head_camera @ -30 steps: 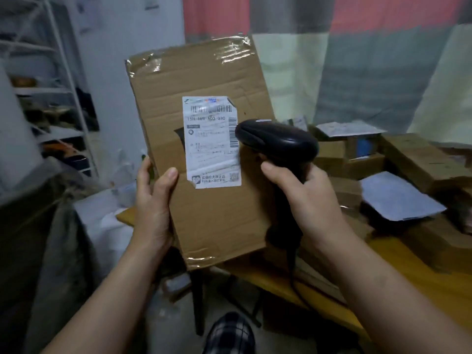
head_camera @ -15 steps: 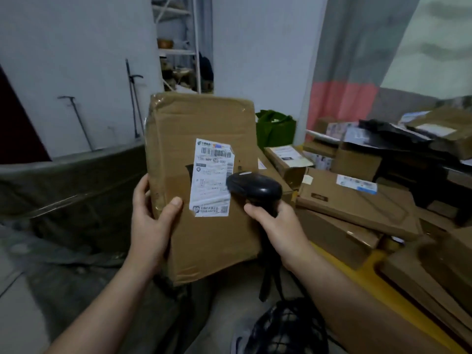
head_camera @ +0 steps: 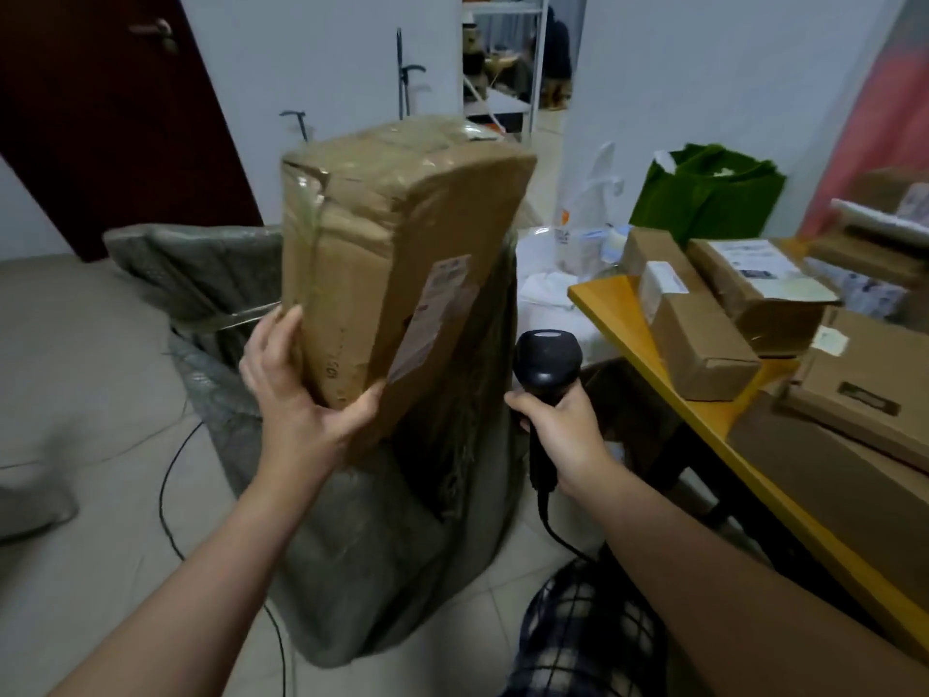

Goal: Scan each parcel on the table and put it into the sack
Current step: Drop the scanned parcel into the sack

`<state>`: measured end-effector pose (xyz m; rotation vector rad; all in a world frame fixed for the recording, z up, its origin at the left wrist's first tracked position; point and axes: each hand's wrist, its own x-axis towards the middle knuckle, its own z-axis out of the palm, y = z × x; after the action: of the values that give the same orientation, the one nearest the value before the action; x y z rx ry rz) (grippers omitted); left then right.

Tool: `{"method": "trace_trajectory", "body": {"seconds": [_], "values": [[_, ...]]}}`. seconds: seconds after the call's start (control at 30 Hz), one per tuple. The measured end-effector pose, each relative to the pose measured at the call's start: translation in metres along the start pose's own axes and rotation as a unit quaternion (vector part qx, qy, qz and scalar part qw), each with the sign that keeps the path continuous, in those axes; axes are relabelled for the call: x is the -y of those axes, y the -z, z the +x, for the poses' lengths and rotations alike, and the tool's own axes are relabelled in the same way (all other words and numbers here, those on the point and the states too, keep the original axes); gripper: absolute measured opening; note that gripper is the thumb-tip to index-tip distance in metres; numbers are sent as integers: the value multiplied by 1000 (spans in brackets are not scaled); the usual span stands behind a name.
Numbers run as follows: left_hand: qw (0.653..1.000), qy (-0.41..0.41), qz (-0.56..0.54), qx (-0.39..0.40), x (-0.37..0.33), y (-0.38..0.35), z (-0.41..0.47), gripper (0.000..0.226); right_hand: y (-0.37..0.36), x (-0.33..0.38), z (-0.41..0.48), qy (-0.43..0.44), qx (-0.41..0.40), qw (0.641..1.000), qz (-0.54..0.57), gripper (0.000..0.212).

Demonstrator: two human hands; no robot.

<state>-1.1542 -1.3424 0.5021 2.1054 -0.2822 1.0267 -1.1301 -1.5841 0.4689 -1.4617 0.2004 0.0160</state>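
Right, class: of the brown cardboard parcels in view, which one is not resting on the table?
The large taped brown cardboard parcel held by the left hand over the grey woven sack; the others all sit on the yellow table.

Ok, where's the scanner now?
Head view, centre: the right hand grips the barcode scanner between the grey sack and the yellow table.

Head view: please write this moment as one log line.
left hand: holds box over sack | right hand: holds scanner | table: other boxes waiting
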Motion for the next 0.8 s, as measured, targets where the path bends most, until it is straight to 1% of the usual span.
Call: {"method": "trace_trajectory", "body": {"seconds": [0.07, 0.13, 0.2, 0.3, 0.37, 0.43, 0.5, 0.57, 0.6, 0.63, 0.7, 0.8], "values": [[999, 9, 1, 35, 7, -15, -7, 84, -5, -12, 6, -5, -5, 1000, -9, 41], [997, 46, -10, 69, 18, -32, -19, 83, -7, -27, 11, -9, -14, 1000, -23, 40], [992, 82, -22, 92, 34, -49, -31, 83, -6, -39, 15, -15, -18, 1000, -20, 44], [979, 142, -51, 135, 54, -69, -41, 91, 1, -55, 25, -55, -37, 998, 20, 53], [966, 187, -86, 157, 63, -78, -45, 90, 6, -65, 32, -71, -54, 995, 32, 48], [957, 203, -116, 174, 69, -81, -49, 87, 10, -75, 39, -73, -59, 995, 20, 44], [958, 206, -101, 173, 70, -83, -51, 87, 11, -85, 51, -73, -55, 996, 7, 40], [967, 194, -44, 157, 71, -82, -54, 91, 9, -91, 66, -83, -42, 996, 15, 34], [972, 179, -13, 150, 72, -81, -55, 92, 5, -95, 75, -87, -37, 995, 22, 36], [976, 159, 11, 147, 74, -79, -56, 92, -2, -98, 84, -86, -36, 995, 27, 43], [979, 135, 29, 151, 80, -75, -58, 89, -21, -105, 101, -71, -62, 995, 32, 59], [979, 140, 29, 143, 91, -71, -58, 87, -51, -116, 123, -64, -121, 990, 41, 93]]}}
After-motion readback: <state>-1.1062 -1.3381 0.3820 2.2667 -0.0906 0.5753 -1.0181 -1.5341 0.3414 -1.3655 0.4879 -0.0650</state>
